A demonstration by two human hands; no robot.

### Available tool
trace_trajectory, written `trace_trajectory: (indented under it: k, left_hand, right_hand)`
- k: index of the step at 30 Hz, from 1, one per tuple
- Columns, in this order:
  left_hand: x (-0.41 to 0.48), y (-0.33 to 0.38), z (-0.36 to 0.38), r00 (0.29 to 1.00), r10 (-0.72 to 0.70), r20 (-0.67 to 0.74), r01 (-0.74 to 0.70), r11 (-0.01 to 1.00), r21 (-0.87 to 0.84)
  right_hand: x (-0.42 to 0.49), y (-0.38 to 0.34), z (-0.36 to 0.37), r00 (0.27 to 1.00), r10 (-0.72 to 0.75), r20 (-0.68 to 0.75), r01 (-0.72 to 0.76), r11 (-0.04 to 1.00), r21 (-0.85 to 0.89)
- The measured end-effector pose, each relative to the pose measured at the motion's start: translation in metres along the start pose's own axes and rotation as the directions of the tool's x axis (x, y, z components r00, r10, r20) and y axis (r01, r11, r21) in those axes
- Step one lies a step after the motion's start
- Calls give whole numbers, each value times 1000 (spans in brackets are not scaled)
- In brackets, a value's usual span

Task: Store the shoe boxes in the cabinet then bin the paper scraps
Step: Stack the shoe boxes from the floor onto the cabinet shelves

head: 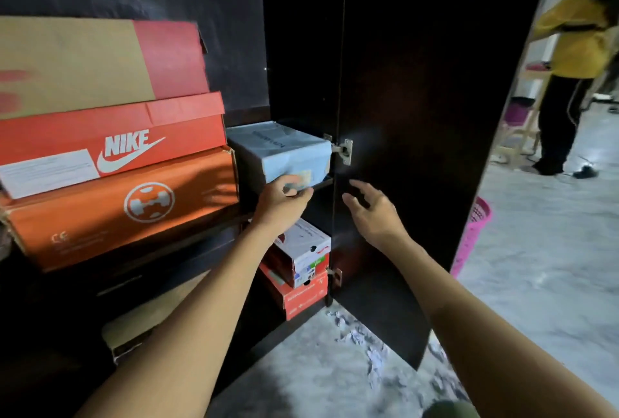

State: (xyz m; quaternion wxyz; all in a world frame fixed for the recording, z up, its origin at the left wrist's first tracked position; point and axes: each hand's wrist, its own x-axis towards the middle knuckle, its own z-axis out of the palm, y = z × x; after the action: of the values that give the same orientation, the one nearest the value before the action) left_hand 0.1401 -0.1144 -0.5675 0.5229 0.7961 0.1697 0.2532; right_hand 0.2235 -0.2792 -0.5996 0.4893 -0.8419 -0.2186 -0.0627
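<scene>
1. A dark cabinet (301, 49) stands ahead of both hands, with its door (418, 116) swung open just beyond the right hand.
2. A pale floor (536, 283) spreads below and to the right of the right arm.
3. Three large shoe boxes are stacked to the left of the left hand: a brown and red box (100, 62) on top, a red Nike box (117, 142) in the middle and an orange box (117, 210) at the bottom.
4. A person in a yellow top (576, 39) stands far beyond the right hand.
5. A pale blue box (284, 146) sits on a cabinet shelf, directly above and touching the left hand.
6. Below the left hand, a white box (304, 250) rests on a red box (301, 297) in the lower compartment.
7. A pink basket (472, 236) stands to the right of the right hand, behind the door.
8. Crumpled paper scraps (355, 334) lie on the floor between and beneath the two forearms.
9. The left hand (284, 196) has bent fingers against the blue box's lower front edge; blur hides whether it grips or only pushes.
10. The right hand (371, 213) hangs in the air before the door, fingers spread and relaxed, holding nothing.
</scene>
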Motion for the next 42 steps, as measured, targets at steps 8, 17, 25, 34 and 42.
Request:
trace_trajectory:
  k: [8,17,25,34,42]
  left_hand:
    - [-78,-19,75,941,103,322,-157,977,144]
    - [-188,-64,198,800,56,598,-154,981,114]
    - [-321,-138,287,693,-76,717,-66,983,168]
    - [-366,-176,307,690,-278,668,140,957,254]
    - [-369,-189,300,732,-271,625,121,955,272]
  right_hand:
    - [-120,66,-52,984,120,-129,-136,984,-119]
    - [-262,182,-117,934,301,-192,-337,922,-192]
    - [-387,274,-128,838,482,-254,-534,821,-202]
    - [-428,311,-135,745,654,-134,-667,735,-119]
    - [-438,329,-139,741,643,-193,-659,752,-29]
